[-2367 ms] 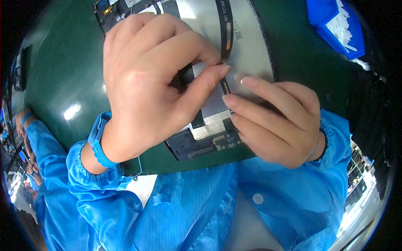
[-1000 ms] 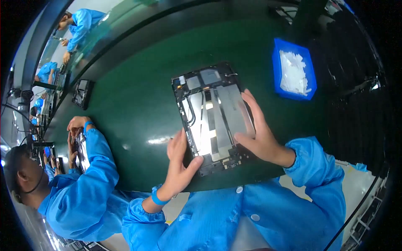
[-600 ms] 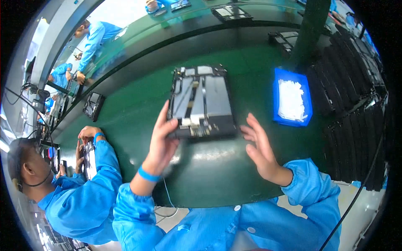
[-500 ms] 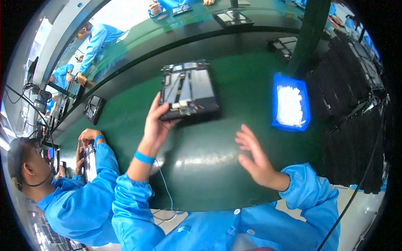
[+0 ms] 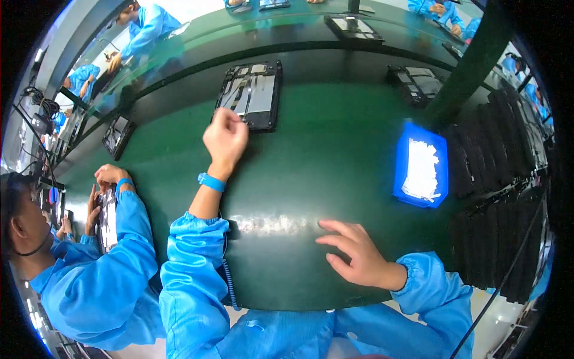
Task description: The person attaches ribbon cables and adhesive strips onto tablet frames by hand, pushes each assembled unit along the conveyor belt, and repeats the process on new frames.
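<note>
A tablet-like device with its inner parts exposed lies toward the far side of the green table, its black frame around grey panels. My left hand, with a blue band at the wrist, is at the device's near left corner. Its fingers are curled closed over that corner; whether they still grip the frame is hidden. Over the near part of the table is my right hand, open, fingers apart and pointing left, with nothing in it.
A blue bin of white pieces stands at the right, beside stacked black slabs. More opened devices lie at the far right and far left. A green post rises behind the bin. A co-worker sits close on my left.
The device has gone from being held up in my left hand to lying farther back on the table. My left hand has turned and curled. My right hand has dropped nearer to me.
</note>
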`<state>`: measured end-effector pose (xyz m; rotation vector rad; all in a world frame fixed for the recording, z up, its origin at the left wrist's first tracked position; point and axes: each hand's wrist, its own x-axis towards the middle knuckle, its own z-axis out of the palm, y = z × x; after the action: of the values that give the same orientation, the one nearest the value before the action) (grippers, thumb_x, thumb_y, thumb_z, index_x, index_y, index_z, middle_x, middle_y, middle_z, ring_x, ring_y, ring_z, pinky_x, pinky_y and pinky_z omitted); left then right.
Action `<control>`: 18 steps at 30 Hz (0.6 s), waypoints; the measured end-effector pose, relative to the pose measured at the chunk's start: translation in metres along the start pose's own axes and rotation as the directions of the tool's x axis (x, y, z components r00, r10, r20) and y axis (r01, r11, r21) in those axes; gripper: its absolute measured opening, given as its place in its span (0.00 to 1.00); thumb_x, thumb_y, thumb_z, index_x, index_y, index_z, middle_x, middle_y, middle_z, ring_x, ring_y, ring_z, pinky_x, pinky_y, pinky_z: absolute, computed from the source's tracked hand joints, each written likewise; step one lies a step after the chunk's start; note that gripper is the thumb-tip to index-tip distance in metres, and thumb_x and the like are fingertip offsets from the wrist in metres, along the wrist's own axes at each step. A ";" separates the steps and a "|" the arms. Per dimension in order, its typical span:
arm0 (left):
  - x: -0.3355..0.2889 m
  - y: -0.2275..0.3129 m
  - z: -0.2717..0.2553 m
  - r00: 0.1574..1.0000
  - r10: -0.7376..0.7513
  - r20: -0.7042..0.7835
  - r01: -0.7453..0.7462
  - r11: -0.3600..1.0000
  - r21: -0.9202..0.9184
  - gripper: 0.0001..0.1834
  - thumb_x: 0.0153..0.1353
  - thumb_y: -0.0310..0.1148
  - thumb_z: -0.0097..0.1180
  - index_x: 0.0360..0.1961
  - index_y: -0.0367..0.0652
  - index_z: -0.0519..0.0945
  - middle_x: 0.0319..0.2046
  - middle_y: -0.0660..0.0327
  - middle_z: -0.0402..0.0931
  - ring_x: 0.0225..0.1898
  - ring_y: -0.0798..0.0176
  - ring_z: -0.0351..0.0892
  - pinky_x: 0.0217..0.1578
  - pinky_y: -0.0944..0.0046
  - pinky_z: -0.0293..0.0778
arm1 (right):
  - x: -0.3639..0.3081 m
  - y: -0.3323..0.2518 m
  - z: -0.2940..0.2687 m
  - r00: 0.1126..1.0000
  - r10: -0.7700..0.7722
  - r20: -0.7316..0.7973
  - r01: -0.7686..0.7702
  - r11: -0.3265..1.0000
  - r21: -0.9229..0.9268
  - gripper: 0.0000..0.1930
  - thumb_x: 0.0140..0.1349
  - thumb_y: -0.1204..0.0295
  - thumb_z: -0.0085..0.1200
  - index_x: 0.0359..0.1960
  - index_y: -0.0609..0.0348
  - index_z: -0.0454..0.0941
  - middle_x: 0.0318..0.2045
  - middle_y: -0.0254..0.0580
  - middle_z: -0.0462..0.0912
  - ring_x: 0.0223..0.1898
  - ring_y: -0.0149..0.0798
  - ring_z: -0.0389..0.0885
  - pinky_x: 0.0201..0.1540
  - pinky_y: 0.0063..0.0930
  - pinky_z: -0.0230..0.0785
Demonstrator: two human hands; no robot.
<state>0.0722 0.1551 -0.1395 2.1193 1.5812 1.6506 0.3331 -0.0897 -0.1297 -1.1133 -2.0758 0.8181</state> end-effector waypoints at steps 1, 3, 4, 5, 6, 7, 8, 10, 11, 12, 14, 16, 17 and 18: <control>-0.008 0.004 0.001 0.993 -0.019 0.119 0.013 0.999 0.051 0.02 0.49 0.28 0.55 0.24 0.44 0.75 0.15 0.61 0.72 0.17 0.59 0.74 0.23 0.60 0.70 | 0.001 0.000 0.000 1.000 0.001 0.014 -0.001 1.000 0.001 0.19 0.54 0.76 0.58 0.50 0.54 0.77 0.61 0.46 0.70 0.58 0.48 0.71 0.56 0.41 0.61; -0.012 0.010 0.003 0.952 0.102 0.288 -0.138 0.984 0.110 0.02 0.49 0.28 0.54 0.25 0.44 0.75 0.15 0.61 0.72 0.17 0.56 0.74 0.22 0.57 0.69 | 0.001 -0.002 0.002 0.997 -0.005 0.072 0.009 0.999 -0.050 0.17 0.53 0.76 0.58 0.46 0.53 0.79 0.58 0.43 0.73 0.56 0.48 0.72 0.56 0.41 0.61; -0.013 0.012 0.007 0.966 0.002 0.259 -0.028 0.995 0.096 0.03 0.49 0.27 0.56 0.26 0.44 0.75 0.16 0.61 0.73 0.21 0.54 0.75 0.26 0.55 0.71 | 0.003 -0.003 0.002 0.997 0.000 0.082 0.004 0.999 -0.054 0.17 0.53 0.76 0.58 0.46 0.53 0.79 0.58 0.43 0.73 0.56 0.48 0.72 0.56 0.41 0.61; -0.012 0.008 0.011 0.966 -0.006 0.257 -0.018 0.996 0.092 0.03 0.49 0.27 0.56 0.26 0.44 0.75 0.16 0.61 0.73 0.21 0.54 0.75 0.26 0.55 0.71 | 0.004 -0.004 0.002 0.998 0.001 0.068 0.001 0.999 -0.035 0.15 0.53 0.76 0.58 0.45 0.53 0.80 0.57 0.43 0.75 0.55 0.48 0.73 0.55 0.41 0.61; -0.010 0.001 0.015 0.971 0.124 0.205 -0.150 0.982 0.115 0.03 0.49 0.27 0.57 0.27 0.44 0.76 0.18 0.61 0.74 0.24 0.54 0.75 0.29 0.55 0.71 | 0.006 -0.003 0.005 0.999 0.000 0.046 0.001 1.000 -0.014 0.14 0.52 0.76 0.59 0.43 0.52 0.81 0.56 0.42 0.76 0.54 0.48 0.73 0.55 0.41 0.61; -0.010 -0.005 0.016 0.954 0.256 0.155 -0.278 0.950 0.145 0.03 0.49 0.26 0.57 0.27 0.43 0.76 0.19 0.60 0.74 0.27 0.54 0.75 0.32 0.55 0.72 | 0.007 -0.002 0.008 0.999 0.002 0.045 -0.002 1.000 -0.015 0.14 0.52 0.76 0.59 0.43 0.52 0.81 0.56 0.42 0.76 0.54 0.48 0.73 0.55 0.41 0.61; -0.012 -0.011 0.015 0.950 0.086 0.299 -0.119 0.988 0.097 0.04 0.50 0.26 0.58 0.28 0.43 0.77 0.23 0.58 0.76 0.31 0.52 0.75 0.35 0.54 0.71 | 0.008 0.000 0.011 0.999 -0.012 0.040 0.013 1.000 -0.024 0.14 0.52 0.76 0.59 0.42 0.52 0.81 0.54 0.41 0.77 0.54 0.47 0.73 0.55 0.41 0.61; -0.012 -0.006 0.018 0.932 0.101 0.347 -0.136 0.988 0.077 0.04 0.50 0.25 0.58 0.28 0.42 0.77 0.24 0.58 0.76 0.31 0.52 0.75 0.34 0.54 0.71 | 0.007 0.003 0.010 1.000 0.003 0.023 -0.002 0.999 -0.048 0.13 0.52 0.76 0.59 0.41 0.52 0.82 0.53 0.39 0.78 0.54 0.46 0.74 0.54 0.41 0.61; -0.012 -0.004 0.021 0.915 0.115 0.388 -0.154 0.985 0.071 0.04 0.50 0.25 0.58 0.29 0.42 0.77 0.26 0.57 0.76 0.31 0.52 0.75 0.34 0.54 0.71 | 0.006 0.004 0.009 0.999 -0.015 0.053 0.019 0.997 -0.069 0.12 0.52 0.77 0.58 0.39 0.52 0.82 0.52 0.38 0.79 0.54 0.45 0.74 0.54 0.41 0.61; -0.014 -0.010 0.024 0.935 0.215 0.282 -0.226 0.974 0.007 0.04 0.50 0.24 0.57 0.29 0.42 0.77 0.25 0.57 0.76 0.31 0.52 0.75 0.33 0.53 0.71 | 0.005 0.005 0.010 0.996 -0.031 0.080 0.038 0.995 -0.087 0.10 0.53 0.77 0.58 0.38 0.52 0.82 0.50 0.36 0.80 0.54 0.44 0.74 0.54 0.40 0.62; -0.011 -0.003 0.026 0.928 0.281 0.244 -0.295 0.955 0.022 0.04 0.51 0.24 0.57 0.30 0.43 0.77 0.24 0.58 0.76 0.31 0.52 0.75 0.34 0.54 0.71 | 0.005 0.007 0.011 0.999 -0.023 0.045 0.027 0.996 -0.080 0.10 0.53 0.77 0.58 0.37 0.52 0.82 0.50 0.35 0.81 0.54 0.43 0.74 0.54 0.40 0.62; -0.015 0.007 0.016 0.911 0.141 0.388 -0.155 0.988 0.005 0.04 0.53 0.25 0.56 0.31 0.43 0.78 0.24 0.58 0.75 0.31 0.53 0.75 0.33 0.55 0.71 | 0.007 0.009 0.015 0.997 -0.071 0.039 0.072 0.996 -0.048 0.08 0.54 0.77 0.58 0.36 0.52 0.82 0.50 0.35 0.81 0.55 0.42 0.74 0.54 0.40 0.62; -0.018 0.007 0.013 0.853 -0.004 0.522 -0.010 1.000 0.023 0.04 0.54 0.25 0.56 0.32 0.44 0.78 0.24 0.58 0.75 0.30 0.54 0.75 0.33 0.55 0.71 | 0.008 0.008 0.017 0.999 -0.046 0.026 0.048 0.997 -0.064 0.08 0.54 0.77 0.58 0.36 0.52 0.82 0.50 0.35 0.81 0.55 0.42 0.74 0.54 0.40 0.62; -0.017 0.005 0.015 0.849 0.186 0.495 -0.223 0.975 0.016 0.05 0.55 0.27 0.56 0.33 0.45 0.79 0.23 0.59 0.73 0.28 0.56 0.75 0.31 0.55 0.71 | 0.009 0.009 0.017 0.998 -0.060 0.028 0.061 0.997 -0.039 0.08 0.54 0.77 0.58 0.36 0.52 0.82 0.50 0.35 0.80 0.55 0.42 0.74 0.54 0.40 0.61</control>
<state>0.0873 0.1488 -0.1550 2.5496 1.3053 0.9666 0.3205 -0.0817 -0.1441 -1.0600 -2.1455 0.7692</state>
